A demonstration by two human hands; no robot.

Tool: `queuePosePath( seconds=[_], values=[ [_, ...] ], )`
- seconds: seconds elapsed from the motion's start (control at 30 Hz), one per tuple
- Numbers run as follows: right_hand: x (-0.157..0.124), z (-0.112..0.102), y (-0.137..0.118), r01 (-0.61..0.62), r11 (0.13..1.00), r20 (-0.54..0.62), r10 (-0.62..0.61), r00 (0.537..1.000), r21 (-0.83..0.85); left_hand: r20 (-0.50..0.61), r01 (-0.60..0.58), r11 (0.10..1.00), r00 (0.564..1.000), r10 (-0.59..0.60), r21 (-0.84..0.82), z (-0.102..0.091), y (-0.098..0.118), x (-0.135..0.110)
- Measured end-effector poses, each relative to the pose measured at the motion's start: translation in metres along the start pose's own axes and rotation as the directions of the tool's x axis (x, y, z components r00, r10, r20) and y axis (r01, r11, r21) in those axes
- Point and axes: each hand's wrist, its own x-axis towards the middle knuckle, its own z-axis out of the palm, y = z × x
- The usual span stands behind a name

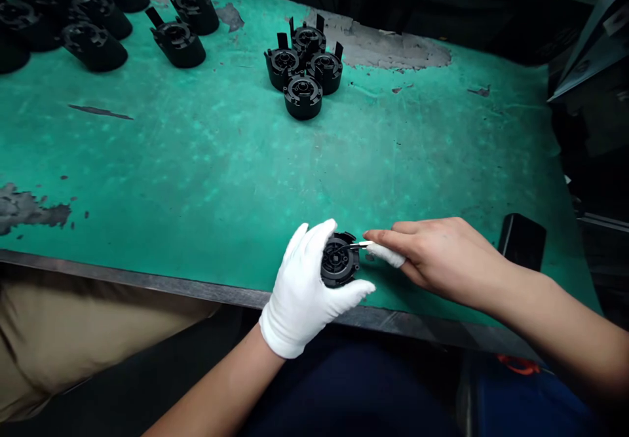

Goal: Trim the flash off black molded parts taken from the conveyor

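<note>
1. The round black part (339,263) sits within the left hand's (307,283) curved, gloved fingers, which cover its left edge.
2. The right hand's (427,250) fingertips pinch a thin tool (358,246) reaching over it.
3. Beyond the fingers, four black cups (303,99) cluster; more stand farther left.
4. Right of the fingers, the forearm overlaps a black box (523,237).
5. Farthest right, a pale panel (597,37) bears unreadable marks.
</note>
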Motion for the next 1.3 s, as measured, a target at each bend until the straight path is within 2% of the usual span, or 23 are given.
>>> queuePosePath(
  seconds=[0.1,0.2,0.33,0.43,0.53,0.63,0.7,0.77,0.9,0.97,1.03,1.1,1.17,1.2,1.23,1.3],
  values=[
    [0.004,-0.004,0.002,0.018,0.998,-0.025,-0.02,0.999,-0.063,0.011,0.01,1.0,1.0,-0.01,0.008,0.0,0.0,0.001],
    [0.002,-0.005,0.002,0.013,0.998,0.005,-0.013,1.0,-0.069,0.009,0.008,1.0,1.0,-0.008,0.005,0.0,0.0,0.001],
    [-0.015,0.003,-0.007,-0.008,1.0,0.118,0.006,0.993,0.019,-0.003,0.008,1.0,1.0,-0.008,-0.027,0.001,0.001,0.001],
    [-0.031,0.014,-0.017,-0.031,0.989,0.17,0.007,0.985,0.144,-0.021,-0.004,1.0,1.0,0.004,-0.029,0.001,0.001,0.001],
    [-0.041,0.022,-0.027,-0.076,0.953,0.089,0.052,0.995,0.292,-0.037,-0.016,0.999,0.999,0.014,-0.038,0.002,0.002,0.0],
    [-0.044,0.03,-0.037,-0.159,0.939,0.003,0.166,0.986,0.306,-0.032,-0.015,0.998,0.999,0.013,-0.053,0.003,0.001,-0.002],
    [-0.043,0.035,-0.043,-0.215,0.944,0.023,0.216,0.976,0.249,-0.036,-0.013,0.999,0.999,0.011,-0.051,0.004,0.001,-0.003],
    [-0.041,0.038,-0.046,-0.226,0.949,0.066,0.217,0.974,0.222,-0.051,-0.018,0.999,0.999,0.015,-0.047,0.005,0.0,-0.003],
    [-0.04,0.035,-0.046,-0.184,0.932,0.073,0.17,0.983,0.313,-0.064,0.004,0.998,0.998,-0.008,-0.066,0.006,-0.001,-0.001],
    [-0.038,0.037,-0.049,-0.16,0.868,0.011,0.175,0.984,0.47,-0.067,0.053,0.995,0.996,-0.059,-0.087,0.007,0.001,-0.003],
    [-0.032,0.047,-0.059,-0.121,0.72,-0.095,0.253,0.963,0.684,-0.087,0.128,0.986,0.987,-0.137,-0.106,0.009,0.007,-0.011],
    [-0.022,0.062,-0.071,-0.068,0.518,-0.176,0.407,0.896,0.853,-0.105,0.2,0.974,0.972,-0.211,-0.105,0.011,0.017,-0.027],
    [-0.011,0.073,-0.079,-0.044,0.362,-0.17,0.537,0.826,0.931,-0.077,0.231,0.97,0.968,-0.237,-0.076,0.012,0.027,-0.047],
    [-0.008,0.075,-0.079,-0.044,0.326,-0.158,0.567,0.808,0.944,-0.038,0.229,0.972,0.972,-0.231,-0.058,0.011,0.031,-0.056],
    [-0.007,0.074,-0.076,-0.045,0.327,-0.162,0.578,0.8,0.944,0.006,0.227,0.973,0.974,-0.227,-0.044,0.008,0.033,-0.063],
    [-0.016,0.067,-0.065,-0.028,0.435,-0.235,0.538,0.81,0.9,0.071,0.236,0.971,0.97,-0.233,-0.04,-0.002,0.033,-0.067]
  ],
)
